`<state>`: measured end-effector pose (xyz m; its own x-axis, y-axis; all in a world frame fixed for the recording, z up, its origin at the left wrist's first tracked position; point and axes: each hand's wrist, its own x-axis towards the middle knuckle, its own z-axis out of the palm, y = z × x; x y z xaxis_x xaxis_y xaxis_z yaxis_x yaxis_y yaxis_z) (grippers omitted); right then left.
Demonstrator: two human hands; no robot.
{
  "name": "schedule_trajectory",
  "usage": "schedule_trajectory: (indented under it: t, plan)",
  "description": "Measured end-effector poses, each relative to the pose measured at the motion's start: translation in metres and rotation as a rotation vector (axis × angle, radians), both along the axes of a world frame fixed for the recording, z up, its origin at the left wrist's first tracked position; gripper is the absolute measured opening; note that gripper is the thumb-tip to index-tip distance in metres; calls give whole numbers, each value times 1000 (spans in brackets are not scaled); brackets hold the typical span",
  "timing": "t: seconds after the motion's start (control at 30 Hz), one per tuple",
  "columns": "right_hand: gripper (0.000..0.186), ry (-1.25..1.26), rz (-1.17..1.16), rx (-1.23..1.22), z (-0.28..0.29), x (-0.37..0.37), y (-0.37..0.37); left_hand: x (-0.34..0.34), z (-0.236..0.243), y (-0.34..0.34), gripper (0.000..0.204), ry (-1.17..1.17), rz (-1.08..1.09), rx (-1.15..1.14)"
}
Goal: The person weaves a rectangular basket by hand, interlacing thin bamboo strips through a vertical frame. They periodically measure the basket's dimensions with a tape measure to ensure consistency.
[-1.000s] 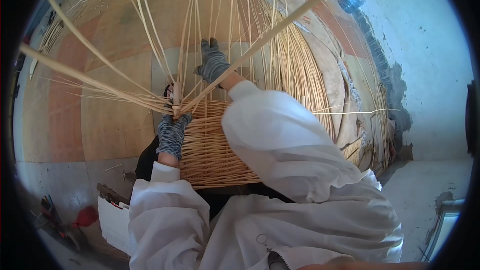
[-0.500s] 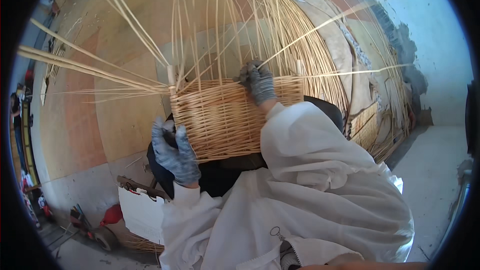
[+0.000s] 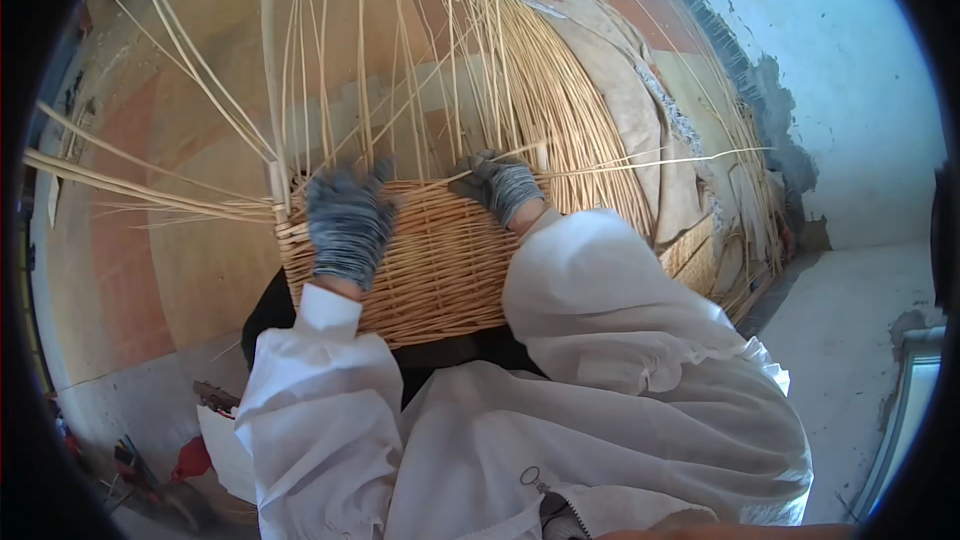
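A half-woven wicker basket [image 3: 430, 270] rests across my lap, with pale upright rods [image 3: 362, 60] rising from its far rim. My left hand [image 3: 348, 220], in a grey knitted glove, lies over the basket's left part, its fingertips at the rim and its thumb apart from the fingers; motion blurs it a little. At the rim further right, my right hand [image 3: 500, 188], gloved alike, closes around a pale wicker rod [image 3: 520, 151] that sticks out past it. Its fingertips are partly hidden behind the weave.
Long loose rods [image 3: 590, 130] lie in a thick bundle beyond the basket to the right. More rods [image 3: 150, 180] stick out from the basket's left corner. A plastered wall [image 3: 830, 90] stands at right. A white board [image 3: 228, 450] and a red object [image 3: 193, 457] sit at lower left.
My left hand has moved from the basket's lower left side up to its far rim. My right hand stays at the rim, and its rod now points less steeply.
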<state>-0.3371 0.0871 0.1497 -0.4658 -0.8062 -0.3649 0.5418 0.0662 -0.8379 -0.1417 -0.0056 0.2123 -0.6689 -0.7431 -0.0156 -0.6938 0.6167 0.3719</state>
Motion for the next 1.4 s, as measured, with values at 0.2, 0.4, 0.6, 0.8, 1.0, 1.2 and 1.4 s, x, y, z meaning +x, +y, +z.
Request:
schedule_trajectory:
  t: [0.2, 0.4, 0.6, 0.8, 1.0, 1.2, 1.4]
  plan:
    - [35, 1416, 290, 54, 30, -9, -114, -29, 4, 33, 75, -481, 12, 42]
    - [45, 690, -42, -10, 40, -40, -35, -30, -33, 43, 67, -302, 177, -2]
    - [23, 1461, 0, -134, 26, -11, -56, -25, -27, 41, 60, -297, 183, 24]
    - [12, 394, 364, -210, -1, -57, 45, -46, -49, 4, 55, 295, 151, 244]
    - [35, -288, -127, 286, 31, -70, 53, -108, -25, -33, 42, -181, 309, 684]
    - [37, -77, -209, 56, 65, -36, 29, -91, -57, -64, 30, -539, -198, 338]
    - [22, -198, -106, 56, 43, -78, 47, -124, -43, -40, 53, -489, -81, 474]
